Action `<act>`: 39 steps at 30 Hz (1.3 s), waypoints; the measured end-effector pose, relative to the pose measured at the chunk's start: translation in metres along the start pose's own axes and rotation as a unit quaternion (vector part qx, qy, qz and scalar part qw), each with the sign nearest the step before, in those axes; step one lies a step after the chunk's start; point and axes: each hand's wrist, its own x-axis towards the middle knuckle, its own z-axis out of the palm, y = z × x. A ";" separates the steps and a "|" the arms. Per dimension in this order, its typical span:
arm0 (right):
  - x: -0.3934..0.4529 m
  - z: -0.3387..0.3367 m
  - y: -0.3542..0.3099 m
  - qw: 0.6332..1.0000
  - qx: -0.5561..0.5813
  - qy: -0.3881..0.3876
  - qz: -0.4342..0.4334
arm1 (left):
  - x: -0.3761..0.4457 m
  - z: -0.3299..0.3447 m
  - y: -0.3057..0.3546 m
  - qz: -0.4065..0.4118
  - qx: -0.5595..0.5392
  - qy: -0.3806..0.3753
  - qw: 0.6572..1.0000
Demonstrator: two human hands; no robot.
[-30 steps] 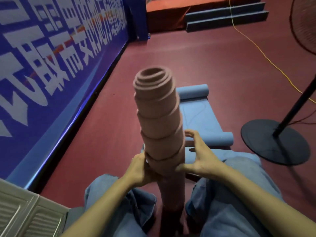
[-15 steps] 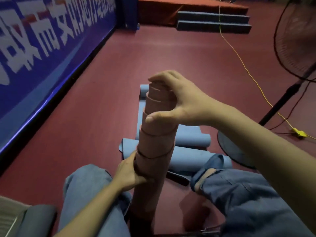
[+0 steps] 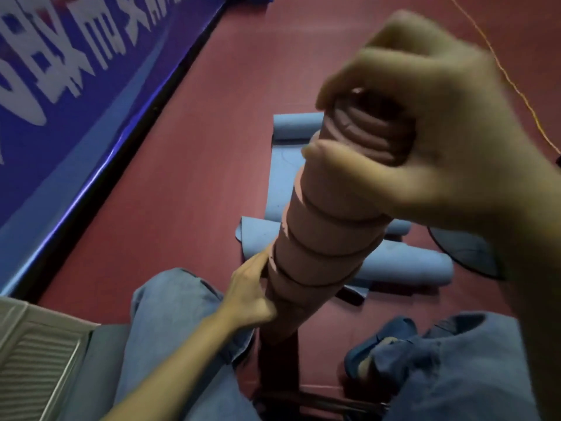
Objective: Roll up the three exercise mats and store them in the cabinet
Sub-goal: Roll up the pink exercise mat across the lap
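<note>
Right hand has climbed to cap the pink mat, fingers curled round its top; left hand grips low. Mat stands on floor between my knees; I'd press down evenly, flattening the telescoped coils.

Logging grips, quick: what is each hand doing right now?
Left hand: grips the pink mat low on the roll.
Right hand: fingers curled over the mat's top end.

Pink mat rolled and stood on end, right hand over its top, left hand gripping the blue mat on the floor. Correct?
Not quite. In the head view the left hand grips the lower part of the pink mat, not the blue mat, which lies untouched behind it. The right hand is over its top, as you said.
</note>
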 end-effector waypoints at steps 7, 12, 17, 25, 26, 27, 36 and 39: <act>0.006 0.016 -0.008 0.999 0.028 -0.001 0.044 | 0.008 0.032 0.027 -0.064 -0.070 0.028 0.995; -0.016 0.064 -0.006 0.996 0.037 -0.040 0.070 | 0.002 0.035 0.009 -0.180 -0.244 0.001 0.953; -0.018 0.084 0.009 0.991 0.002 -0.086 0.103 | 0.010 0.032 0.013 -0.251 -0.333 -0.004 0.909; -0.027 0.099 0.049 0.954 0.064 -0.222 0.189 | 0.036 0.018 0.036 -0.316 -0.353 0.012 0.881; -0.031 0.101 0.053 0.949 0.065 -0.237 0.196 | 0.039 0.019 0.037 -0.319 -0.352 0.008 0.880; -0.034 0.101 0.059 0.947 0.059 -0.244 0.201 | 0.042 0.018 0.043 -0.320 -0.353 0.005 0.879; -0.046 0.095 0.074 0.961 0.057 -0.190 0.192 | 0.066 0.017 0.051 -0.328 -0.180 -0.012 0.927; -0.041 0.084 0.067 0.969 0.034 -0.165 0.180 | 0.073 -0.005 0.085 -0.263 -0.006 -0.017 0.965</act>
